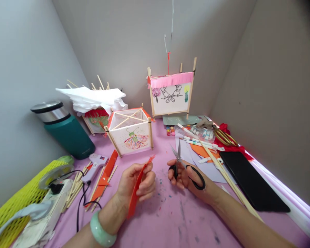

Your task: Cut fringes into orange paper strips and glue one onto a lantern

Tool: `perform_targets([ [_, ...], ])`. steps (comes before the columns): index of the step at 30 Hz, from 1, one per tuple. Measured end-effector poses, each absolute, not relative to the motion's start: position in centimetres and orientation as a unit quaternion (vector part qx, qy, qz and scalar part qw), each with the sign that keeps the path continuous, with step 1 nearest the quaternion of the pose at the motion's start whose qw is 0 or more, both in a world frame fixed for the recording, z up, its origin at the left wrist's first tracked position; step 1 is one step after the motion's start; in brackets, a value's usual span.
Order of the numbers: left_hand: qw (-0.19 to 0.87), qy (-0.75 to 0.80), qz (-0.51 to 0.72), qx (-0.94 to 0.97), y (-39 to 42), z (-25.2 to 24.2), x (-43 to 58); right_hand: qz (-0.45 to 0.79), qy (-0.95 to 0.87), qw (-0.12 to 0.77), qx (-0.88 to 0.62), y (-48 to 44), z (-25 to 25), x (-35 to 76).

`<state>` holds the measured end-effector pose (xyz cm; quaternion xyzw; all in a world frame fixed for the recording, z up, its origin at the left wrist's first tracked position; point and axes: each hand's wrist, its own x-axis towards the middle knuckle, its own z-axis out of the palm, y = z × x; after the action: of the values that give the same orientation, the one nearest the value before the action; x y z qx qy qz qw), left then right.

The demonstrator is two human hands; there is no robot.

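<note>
My left hand (134,179) pinches a folded strip of red-orange paper (136,193), whose upper end looks cut into a fringe. Across from it, my right hand (182,175) holds black-handled scissors (179,156), their blades parted and pointing away from me. The blades are apart from the paper. Just beyond my hands stands a lantern frame of sticks (150,137) with white paper sides, an insect drawing (135,139) on the front and orange edging on top.
A pink-fringed lantern (172,98) hangs from a wire at the back. Left are a teal tumbler (69,132), a glue gun (94,168), a power strip (46,210) and orange paper (105,175). Right are wooden sticks (229,179), markers (196,141) and a black tablet-like slab (250,181).
</note>
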<state>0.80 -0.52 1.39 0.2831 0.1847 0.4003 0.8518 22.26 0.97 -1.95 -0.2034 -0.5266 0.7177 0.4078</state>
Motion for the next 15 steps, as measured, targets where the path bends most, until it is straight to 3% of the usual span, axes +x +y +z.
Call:
perform_targets([
  [7, 0.694, 0.358, 0.452, 0.431, -0.4, 1.3, 2.2, 0.693, -0.557, 0.393, -0.233, 1.1, -1.8, 22.5],
  [15, 0.670, 0.367, 0.436, 0.475, -0.1, 0.2, 2.0, 0.624, -0.637, 0.339, -0.300, 1.2, -1.0, 23.1],
])
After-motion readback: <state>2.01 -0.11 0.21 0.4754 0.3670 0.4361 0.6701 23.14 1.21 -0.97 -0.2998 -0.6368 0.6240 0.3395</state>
